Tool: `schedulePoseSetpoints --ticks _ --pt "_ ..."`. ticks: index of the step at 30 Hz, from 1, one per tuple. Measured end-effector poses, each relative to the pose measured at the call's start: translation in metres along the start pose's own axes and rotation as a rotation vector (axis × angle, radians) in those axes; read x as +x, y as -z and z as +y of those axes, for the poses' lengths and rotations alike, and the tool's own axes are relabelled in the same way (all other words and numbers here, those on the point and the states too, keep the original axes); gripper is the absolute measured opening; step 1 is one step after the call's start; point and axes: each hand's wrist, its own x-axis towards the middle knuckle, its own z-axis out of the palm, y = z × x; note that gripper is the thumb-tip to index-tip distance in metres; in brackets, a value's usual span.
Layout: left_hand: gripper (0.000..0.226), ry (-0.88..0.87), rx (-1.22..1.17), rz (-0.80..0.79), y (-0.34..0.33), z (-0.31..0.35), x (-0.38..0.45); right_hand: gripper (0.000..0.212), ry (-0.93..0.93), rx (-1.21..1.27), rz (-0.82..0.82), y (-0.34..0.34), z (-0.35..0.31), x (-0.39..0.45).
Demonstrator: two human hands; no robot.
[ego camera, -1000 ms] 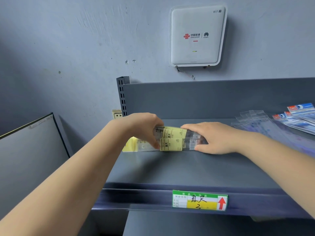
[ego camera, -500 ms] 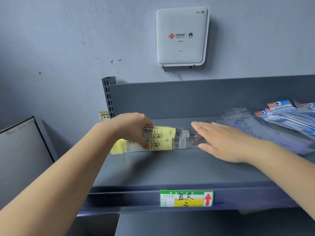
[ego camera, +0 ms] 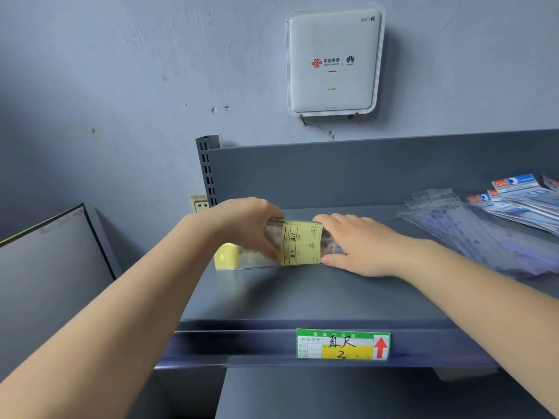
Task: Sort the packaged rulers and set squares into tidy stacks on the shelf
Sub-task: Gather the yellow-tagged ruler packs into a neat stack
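Nearest the camera, a price tag sits on the front lip of the shelf, with bare deck behind it. Past that, the left hand curls over the left part of the ruler packs, its fingers wrapped down the front edge and holding the small stack. The right hand lies flat on the stack's right part, fingers straight and pressing it to the shelf.

The packs are slick clear sleeves, so an uneven squeeze from the left could make them fan out or skate apart under the flat palm. The yellow header end lies close to the shelf's left edge; a shove that way might tip packs off the side.

Further right, loose clear sleeves sprawl beside blue-carded packs; the right forearm passes close over them and could drag them further askew.
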Motion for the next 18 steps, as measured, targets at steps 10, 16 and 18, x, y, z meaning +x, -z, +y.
schedulePoseSetpoints --ticks 10,16,18 --pt "0.058 -0.045 0.369 0.212 -0.021 -0.001 -0.019 0.053 0.015 -0.023 0.048 -0.005 0.001 0.003" --pt "0.069 -0.088 0.243 0.352 -0.010 -0.008 -0.023 0.053 0.031 -0.032 0.092 -0.007 0.000 0.002" --pt "0.061 -0.066 0.296 0.273 -0.017 -0.008 -0.022 0.052 0.033 -0.024 0.095 -0.008 0.000 0.001"
